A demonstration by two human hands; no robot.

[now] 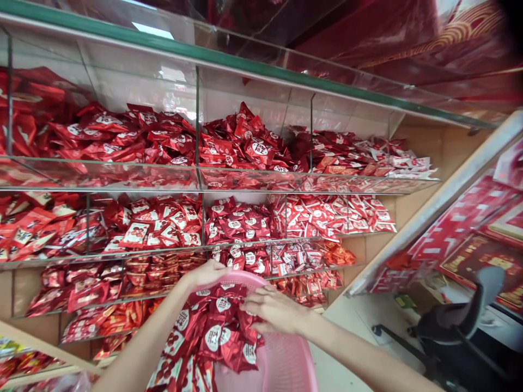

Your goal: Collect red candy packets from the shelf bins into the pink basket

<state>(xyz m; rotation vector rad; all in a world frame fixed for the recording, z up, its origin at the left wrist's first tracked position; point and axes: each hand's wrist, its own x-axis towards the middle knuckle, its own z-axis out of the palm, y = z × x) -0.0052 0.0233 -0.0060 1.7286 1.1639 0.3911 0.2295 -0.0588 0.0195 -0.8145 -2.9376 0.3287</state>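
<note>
A pink plastic basket [288,356] is tilted in front of the shelves, with shiny red snack packets [218,337] heaped along its left side. My left hand [210,274] is closed on the basket's far rim. Over the packets inside, near the right wall, lies my right hand [275,309], its fingers bent against several of them; the fingertips are partly hidden among the wrappers. The packets carry white round labels with dark characters. Lower left in the basket, some packets have a white and red pattern.
Glass shelves [253,188] with upright dividers hold piles of red packets [163,136] in several tiers. A thick glass edge [245,60] runs across above. To the right are a slanted white panel edge [433,204], red gift boxes [486,261] and a black office chair [453,321].
</note>
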